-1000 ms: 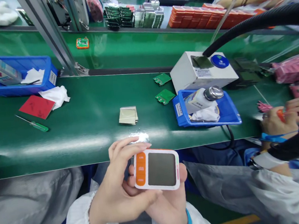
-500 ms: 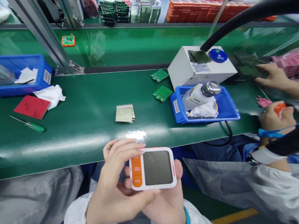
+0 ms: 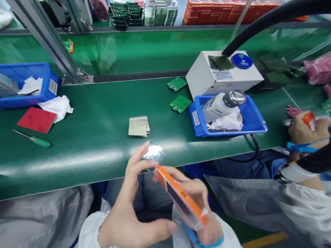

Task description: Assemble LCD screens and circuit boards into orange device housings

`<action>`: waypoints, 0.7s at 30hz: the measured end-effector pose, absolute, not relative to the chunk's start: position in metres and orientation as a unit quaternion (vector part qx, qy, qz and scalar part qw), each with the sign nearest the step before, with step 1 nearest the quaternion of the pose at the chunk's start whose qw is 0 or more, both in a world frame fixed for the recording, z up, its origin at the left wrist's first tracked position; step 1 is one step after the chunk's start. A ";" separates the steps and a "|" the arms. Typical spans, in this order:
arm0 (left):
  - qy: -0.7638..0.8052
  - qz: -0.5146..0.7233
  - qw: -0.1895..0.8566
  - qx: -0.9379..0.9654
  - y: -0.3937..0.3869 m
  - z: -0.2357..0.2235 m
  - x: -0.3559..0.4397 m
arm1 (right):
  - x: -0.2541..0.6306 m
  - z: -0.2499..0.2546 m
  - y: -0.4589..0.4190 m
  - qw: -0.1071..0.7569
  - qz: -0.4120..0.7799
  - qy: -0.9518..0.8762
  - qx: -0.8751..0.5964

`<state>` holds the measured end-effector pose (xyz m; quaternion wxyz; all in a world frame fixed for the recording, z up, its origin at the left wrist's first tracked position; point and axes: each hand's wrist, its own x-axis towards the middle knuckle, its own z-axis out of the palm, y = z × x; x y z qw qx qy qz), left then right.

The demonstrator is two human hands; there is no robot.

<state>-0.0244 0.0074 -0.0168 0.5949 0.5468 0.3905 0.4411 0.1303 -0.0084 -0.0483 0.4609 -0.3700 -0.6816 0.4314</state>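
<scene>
My right hand grips a white and orange handheld device, turned on edge so its orange side faces up. My left hand is beside it with fingers stretched out and apart, fingertips near the device's top end, thumb below it. Both hands hover over my lap, just in front of the green conveyor belt. A small stack of pale square films lies on the belt just beyond my hands.
Two green circuit boards lie by a blue tray holding a bottle and cloth, with a white box behind. At left sit a red card, screwdriver, white cloth and blue bin. A co-worker's hands work at right.
The device has been rotated from screen-up to edge-on in my right hand. My left hand has let go of it and opened. The co-worker's reaching hand has drawn back.
</scene>
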 end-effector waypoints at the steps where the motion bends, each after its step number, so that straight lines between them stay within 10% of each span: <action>1: 0.367 0.454 0.639 0.500 0.009 -0.018 -0.024 | 0.136 -0.045 -0.005 0.481 0.404 -0.685 -0.370; 7: 0.244 0.411 0.836 0.270 0.026 -0.024 -0.030 | 0.159 -0.024 0.011 0.431 0.187 -0.800 -0.372; 21: 0.486 0.435 0.668 0.358 0.065 0.010 -0.038 | 0.144 0.015 0.055 0.321 0.033 -0.885 -0.337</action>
